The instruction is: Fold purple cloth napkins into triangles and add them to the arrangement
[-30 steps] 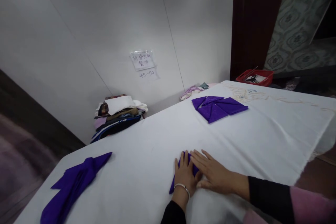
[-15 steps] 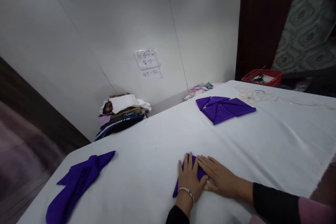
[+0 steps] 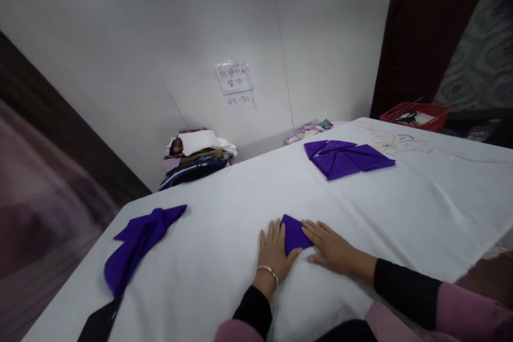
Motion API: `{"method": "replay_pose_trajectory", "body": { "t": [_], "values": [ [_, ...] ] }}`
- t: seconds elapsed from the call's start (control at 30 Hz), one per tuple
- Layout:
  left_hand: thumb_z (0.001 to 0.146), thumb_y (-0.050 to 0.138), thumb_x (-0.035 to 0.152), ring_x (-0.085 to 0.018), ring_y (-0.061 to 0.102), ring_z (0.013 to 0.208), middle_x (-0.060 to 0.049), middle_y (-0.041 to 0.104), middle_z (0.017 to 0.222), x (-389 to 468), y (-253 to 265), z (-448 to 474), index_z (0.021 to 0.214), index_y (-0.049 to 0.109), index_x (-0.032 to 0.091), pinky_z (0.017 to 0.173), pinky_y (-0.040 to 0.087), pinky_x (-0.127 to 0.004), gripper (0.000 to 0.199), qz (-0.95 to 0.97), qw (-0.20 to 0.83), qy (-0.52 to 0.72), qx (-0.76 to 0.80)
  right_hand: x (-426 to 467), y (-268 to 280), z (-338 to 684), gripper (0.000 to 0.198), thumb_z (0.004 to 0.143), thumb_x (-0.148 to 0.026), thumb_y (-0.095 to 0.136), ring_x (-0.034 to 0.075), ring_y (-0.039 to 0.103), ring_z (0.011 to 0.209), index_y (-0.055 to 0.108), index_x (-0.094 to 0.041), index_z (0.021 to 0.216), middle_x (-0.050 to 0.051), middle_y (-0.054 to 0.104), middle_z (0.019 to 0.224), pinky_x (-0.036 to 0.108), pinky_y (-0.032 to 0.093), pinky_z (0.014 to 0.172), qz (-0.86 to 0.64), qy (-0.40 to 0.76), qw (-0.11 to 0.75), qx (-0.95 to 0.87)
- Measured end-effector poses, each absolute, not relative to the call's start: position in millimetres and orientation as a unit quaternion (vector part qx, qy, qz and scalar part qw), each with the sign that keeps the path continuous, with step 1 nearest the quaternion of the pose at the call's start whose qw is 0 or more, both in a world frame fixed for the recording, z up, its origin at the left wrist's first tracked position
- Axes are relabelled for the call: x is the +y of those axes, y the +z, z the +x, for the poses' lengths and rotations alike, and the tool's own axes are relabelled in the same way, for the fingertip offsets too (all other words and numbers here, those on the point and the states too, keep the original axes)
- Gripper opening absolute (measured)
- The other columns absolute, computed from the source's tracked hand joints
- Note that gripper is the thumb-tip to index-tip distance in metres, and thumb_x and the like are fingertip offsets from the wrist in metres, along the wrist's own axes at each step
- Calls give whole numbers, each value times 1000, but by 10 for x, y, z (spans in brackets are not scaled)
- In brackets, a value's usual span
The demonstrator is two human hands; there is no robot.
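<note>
A folded purple napkin [image 3: 295, 235] lies on the white-covered table [image 3: 224, 235], its pointed corner away from me. My left hand [image 3: 276, 251] lies flat over its left edge, fingers extended, a silver bracelet on the wrist. On the napkin's right edge rest the fingertips of my right hand [image 3: 331, 246], palm down and fingers stretched out. Parts of the napkin are hidden under both hands. Further back to the right, several folded purple napkins [image 3: 340, 163] lie close together. Loose, crumpled purple cloth [image 3: 140, 240] sits at the table's left side.
Folded clothes [image 3: 196, 155] are stacked beyond the far edge, with more cloth [image 3: 308, 131] along the wall. A red basket [image 3: 433, 123] holding scissors stands at the back right. A black flat object [image 3: 100, 323] lies at the near left. Handwritten paper [image 3: 234, 79] hangs on the wall.
My hands have moved apart toward the napkin's two sides, uncovering more of its middle. The camera view has shifted, bringing a black object into sight at the lower left.
</note>
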State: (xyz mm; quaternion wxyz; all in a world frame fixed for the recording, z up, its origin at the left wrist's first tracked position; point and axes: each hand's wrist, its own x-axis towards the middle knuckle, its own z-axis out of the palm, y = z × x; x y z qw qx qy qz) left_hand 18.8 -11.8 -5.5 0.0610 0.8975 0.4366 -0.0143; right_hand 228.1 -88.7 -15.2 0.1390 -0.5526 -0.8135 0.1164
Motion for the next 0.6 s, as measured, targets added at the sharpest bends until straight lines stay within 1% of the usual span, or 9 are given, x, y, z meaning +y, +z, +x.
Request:
{"method": "replay_pose_trajectory", "body": {
  "t": [0.1, 0.17, 0.27, 0.37, 0.5, 0.6],
  "values": [
    [83, 17, 70, -27, 4, 141, -8, 5, 154, -204, 17, -26, 147, 13, 14, 113, 8, -53, 85, 876, 60, -38, 477, -898, -177, 2293, 77, 87, -63, 33, 27, 19, 138, 22, -14, 146, 15, 21, 150, 49, 19, 111, -558, 90, 133, -814],
    [83, 17, 71, -27, 4, 141, -9, 7, 154, -275, 43, -160, 147, 12, 13, 113, 8, -53, 86, 866, 60, -45, 494, -897, -199, 2302, 76, 88, -62, 33, 27, 20, 138, 21, -15, 147, 14, 22, 150, 49, 20, 110, -558, 73, 134, -816],
    [82, 16, 73, -26, 3, 142, -7, 8, 154, -374, 43, -335, 147, 14, 14, 113, 6, -53, 88, 859, 68, -47, 506, -887, -250, 2321, 76, 88, -62, 32, 27, 21, 137, 17, -17, 148, 13, 22, 150, 49, 22, 109, -556, 58, 136, -818],
    [83, 16, 71, -25, 5, 142, -6, 9, 154, -438, 53, -449, 146, 18, 16, 113, 6, -53, 83, 849, 90, -46, 519, -881, -294, 2339, 77, 88, -63, 31, 26, 20, 138, 14, -18, 148, 13, 22, 150, 49, 22, 109, -555, 49, 131, -820],
    [87, 13, 66, -25, 9, 141, -8, 11, 154, -460, 160, -371, 145, 19, 17, 112, 11, -52, 76, 810, 115, -7, 574, -879, -307, 2348, 78, 87, -65, 30, 26, 20, 138, 15, -17, 148, 13, 23, 150, 48, 22, 110, -558, 41, 128, -819],
    [89, 13, 62, -25, 10, 141, -8, 14, 154, -454, 239, -77, 144, 21, 19, 113, 10, -53, 70, 831, 83, 34, 549, -876, -293, 2344, 79, 87, -65, 29, 27, 21, 137, 16, -16, 148, 14, 24, 150, 48, 22, 109, -558, 41, 130, -818]
  ]
}}
